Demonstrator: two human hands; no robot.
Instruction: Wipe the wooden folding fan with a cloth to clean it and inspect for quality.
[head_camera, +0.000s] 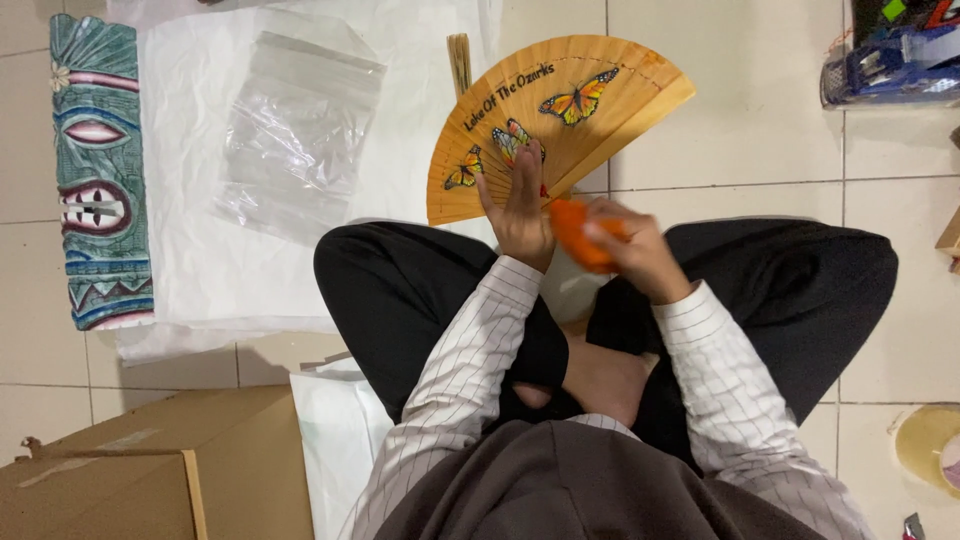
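— What is closest to you, before we come to your hands?

— A brown cardboard box (150, 470) at my left side, a white bag (335, 440) next to it, and my crossed legs in black trousers (400, 290). I sit on the pale tiled floor (760, 150).

— And your fingers?

— My left hand (520, 210) grasps the wooden folding fan (555, 120) near its pivot. The thumb is under the fan, and the fingers are stretched up, flat on its front side. My right hand (630, 250) is curled around an orange cloth (578, 232); the fingers are bent and closed on it. The cloth touches the lower edge of the fan, just beside my left hand.

— Which way does the fan point?

— It is spread open, in front of my knees and over the floor. The pivot is toward me, and the ribs open away from me, to the far side. The straight edges go to the left and up to the right, so the long axis is tilted, higher on the right.

— How does it look?

— Light orange-brown wood, with painted butterflies and a line of dark writing on the curve.

— And further away?

— A white sheet (200, 270) with a clear plastic bag (295, 130) on it, and at the far left a carved green mask (98, 170).
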